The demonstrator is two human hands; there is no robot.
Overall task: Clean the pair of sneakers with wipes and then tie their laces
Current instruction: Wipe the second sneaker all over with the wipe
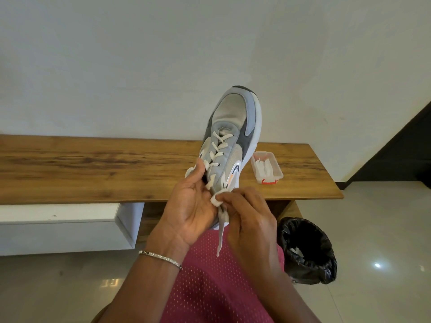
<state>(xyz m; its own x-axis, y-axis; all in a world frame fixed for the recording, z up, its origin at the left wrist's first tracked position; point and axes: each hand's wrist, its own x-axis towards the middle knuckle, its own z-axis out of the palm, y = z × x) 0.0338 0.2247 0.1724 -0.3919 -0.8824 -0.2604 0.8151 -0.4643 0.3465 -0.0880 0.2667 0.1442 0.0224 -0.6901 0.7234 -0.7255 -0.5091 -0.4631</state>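
Sneaker [233,127], grey with white sole, is held up over the lap, toe pointing away, heel toward the body, off the wooden bench [93,166]. Only one shoe in view. Left hand [189,206] grips it at the collar, fingers curled round the side, thumb up by the eyelets. Right hand [251,220] pinches a folded bit of the white lace [220,231] between thumb and fingers, just beside the left palm; the loose end hangs down over the pink mesh shorts [210,287]. Upper lacing is slack, no knot. Clear plastic box [277,169] with wipes [265,167] sits on the bench, right of the shoe. Black-bagged bin [307,250] on the floor, lower right, white scrap inside.
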